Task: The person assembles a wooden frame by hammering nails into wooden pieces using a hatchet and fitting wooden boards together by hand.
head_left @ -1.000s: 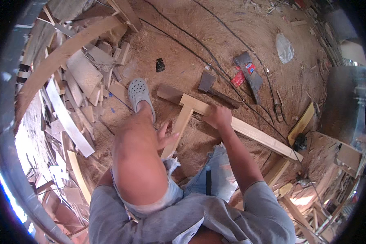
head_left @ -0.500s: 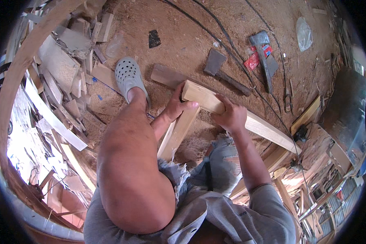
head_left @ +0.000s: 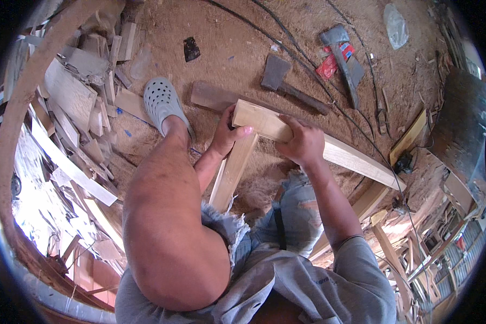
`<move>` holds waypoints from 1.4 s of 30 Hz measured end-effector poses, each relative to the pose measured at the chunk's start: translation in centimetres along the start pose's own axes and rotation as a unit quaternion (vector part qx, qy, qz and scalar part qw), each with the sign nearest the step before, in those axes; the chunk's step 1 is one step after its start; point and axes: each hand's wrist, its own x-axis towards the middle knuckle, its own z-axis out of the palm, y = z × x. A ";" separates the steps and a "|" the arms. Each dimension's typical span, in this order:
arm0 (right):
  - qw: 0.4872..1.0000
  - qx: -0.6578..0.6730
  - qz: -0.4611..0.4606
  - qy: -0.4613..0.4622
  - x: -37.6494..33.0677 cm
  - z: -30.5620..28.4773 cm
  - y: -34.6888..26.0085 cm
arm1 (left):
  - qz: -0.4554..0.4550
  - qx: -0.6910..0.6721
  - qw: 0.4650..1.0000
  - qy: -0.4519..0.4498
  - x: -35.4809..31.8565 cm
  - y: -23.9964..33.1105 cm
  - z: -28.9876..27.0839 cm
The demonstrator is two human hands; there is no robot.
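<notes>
A pale wooden beam (head_left: pixel 356 160) runs from the middle of the view toward the right, its squared end near my left hand (head_left: pixel 225 135). Against its underside near that end meets a second pale wooden piece (head_left: pixel 235 170), which slants down between my legs. My left hand is closed around the corner where the two meet, the thumb on the near side. Farther along, my right hand (head_left: pixel 302 141) grips the beam from above, fingers over its far edge. A darker plank (head_left: pixel 210 96) lies on the ground just beyond the beam.
An axe (head_left: pixel 289 83) and a hatchet-like tool (head_left: pixel 343 65) lie on the dusty ground beyond my hands, beside a red packet (head_left: pixel 328 67). Black cables (head_left: pixel 286 48) cross there. Wood offcuts (head_left: pixel 73 97) pile up at left; a dark sheet (head_left: pixel 453 124) stands at right.
The beam's near-left end has turned slightly, showing more of its broad face. Both hands keep their hold. The whole view has shifted a little.
</notes>
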 end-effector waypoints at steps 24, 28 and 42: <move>0.990 0.118 0.050 -0.058 2.4 -0.1 2.3 | -0.014 0.478 0.873 0.099 -10.9 -2.4 0.9; 0.955 0.276 0.092 0.057 3.1 -1.5 9.0 | 0.013 0.493 0.861 0.124 -11.0 -2.3 1.2; 0.928 -0.130 0.255 0.236 3.7 -1.6 25.2 | -0.012 0.473 0.876 0.095 -10.9 -2.6 0.7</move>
